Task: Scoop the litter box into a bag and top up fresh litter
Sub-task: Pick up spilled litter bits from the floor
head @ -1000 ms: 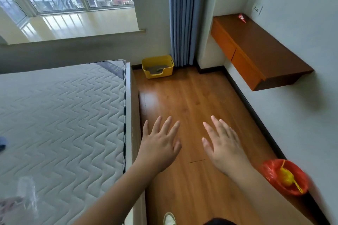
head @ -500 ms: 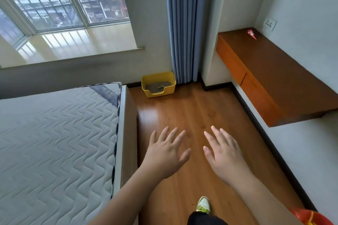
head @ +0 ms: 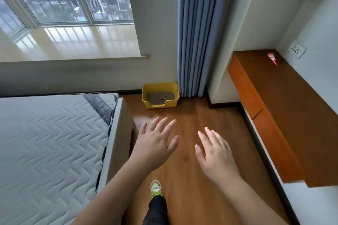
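Ahead, the yellow litter box is seen on the wood floor in the far corner, just beside the blue curtain and past the foot of the bed. Grey litter with a small clump near its middle can be made out inside. Neither a scoop nor a bag is visible. The left hand and right hand are held out over the floor, fingers straight and spread, nothing gripped. The approach is judged the step in hand: the box should be neared squarely along the gap between the bed and the wooden shelf, and a scoop and bag should be fetched before kneeling.
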A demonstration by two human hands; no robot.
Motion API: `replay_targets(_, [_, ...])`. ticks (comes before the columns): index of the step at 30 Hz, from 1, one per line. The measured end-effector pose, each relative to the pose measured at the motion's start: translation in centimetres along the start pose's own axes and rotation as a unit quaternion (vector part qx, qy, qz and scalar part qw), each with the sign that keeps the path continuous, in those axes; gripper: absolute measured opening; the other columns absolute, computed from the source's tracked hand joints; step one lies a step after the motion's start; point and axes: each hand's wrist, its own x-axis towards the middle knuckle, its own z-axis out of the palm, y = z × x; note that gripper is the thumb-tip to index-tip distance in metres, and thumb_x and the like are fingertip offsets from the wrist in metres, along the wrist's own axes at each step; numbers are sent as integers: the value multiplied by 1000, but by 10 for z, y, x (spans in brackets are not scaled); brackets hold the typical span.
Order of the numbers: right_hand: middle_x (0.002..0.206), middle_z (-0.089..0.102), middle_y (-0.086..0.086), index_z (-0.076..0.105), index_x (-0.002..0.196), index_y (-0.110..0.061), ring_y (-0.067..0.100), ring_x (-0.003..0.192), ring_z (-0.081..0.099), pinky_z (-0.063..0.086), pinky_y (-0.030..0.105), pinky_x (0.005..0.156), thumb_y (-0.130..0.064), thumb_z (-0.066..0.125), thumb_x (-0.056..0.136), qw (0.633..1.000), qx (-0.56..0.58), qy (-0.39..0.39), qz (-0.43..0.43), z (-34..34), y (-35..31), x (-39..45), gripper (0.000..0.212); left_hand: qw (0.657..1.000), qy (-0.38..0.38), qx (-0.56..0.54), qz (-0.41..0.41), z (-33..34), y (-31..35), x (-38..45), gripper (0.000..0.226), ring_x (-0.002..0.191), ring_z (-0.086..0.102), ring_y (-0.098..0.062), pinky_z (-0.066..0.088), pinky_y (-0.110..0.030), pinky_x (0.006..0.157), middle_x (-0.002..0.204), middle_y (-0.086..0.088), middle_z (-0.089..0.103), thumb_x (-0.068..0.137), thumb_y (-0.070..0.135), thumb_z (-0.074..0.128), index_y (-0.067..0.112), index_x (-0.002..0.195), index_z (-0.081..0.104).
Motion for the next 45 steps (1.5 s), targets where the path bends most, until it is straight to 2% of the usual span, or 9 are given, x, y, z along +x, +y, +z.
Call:
replay_targets(7, [160,14,-5,17,151,-32,13,147,7,4,32,117,-55,11,97,999,-28,-21,-6,13,-23,131,59,1000,-6,-17,2,7,-67,112,73,150,6,-16,1,-46,120,161,10,19,87,71,-5,42,151,13])
replay_targets(12, [160,13,-5,10,152,-33,15,147,7,0,32,115,-62,2,94,999,-42,-21,4,14,-33,203,65,1000,-15,-2,13,-2,-115,181,77,150,7,-16,5,-45,122,161,11,20,84,73,-9,41,151,13])
replay_targets(15, [160,13,-5,11,152,-32,14,147,6,2,33,116,-62,-1,92,999,-35,-26,27,11,-23,233,68,999,-10,3,35,-10,-129,220,75,150,9,-15,5,-42,122,160,11,24,87,70,-3,39,151,19])
replay_targets(19, [160,14,-5,12,152,-32,14,147,6,4,34,117,-61,0,92,998,-32,-25,47,4,4,276,67,997,9,-14,76,-11,-120,274,63,149,12,-12,3,-35,120,157,11,30,95,63,14,35,150,28])
replay_targets(25, [157,25,-1,24,151,-28,18,146,17,18,38,117,-55,13,95,997,-19,-16,78,-4,74,356,63,993,-36,1,109,20,-94,375,67,149,10,-13,7,-37,122,158,9,28,95,63,11,32,152,26])
replay_targets(27, [157,25,-1,26,150,-27,18,145,17,18,37,117,-52,18,97,996,-15,-25,81,3,102,393,59,993,-49,13,109,34,-91,416,66,149,10,-13,7,-37,121,158,9,28,96,63,13,32,152,26])
replay_targets(31, [158,22,-3,22,151,-29,17,146,14,17,36,116,-48,20,100,997,-13,-54,61,6,155,473,55,994,-67,22,80,51,-77,501,61,149,12,-15,11,-38,122,157,8,29,98,58,22,30,152,26])
replay_targets(36, [157,23,-4,23,150,-30,17,145,16,19,37,115,-48,19,99,995,-28,-92,28,-6,202,556,54,997,-51,18,57,50,-60,582,62,146,24,-17,21,-41,119,152,5,39,97,58,22,27,149,35])
replay_targets(45, [158,19,-4,21,151,-29,17,145,15,16,36,116,-44,25,100,992,-22,-126,-3,15,201,655,53,997,-77,-10,8,83,-89,624,63,147,20,-15,19,-38,120,154,7,37,96,60,21,30,151,29])
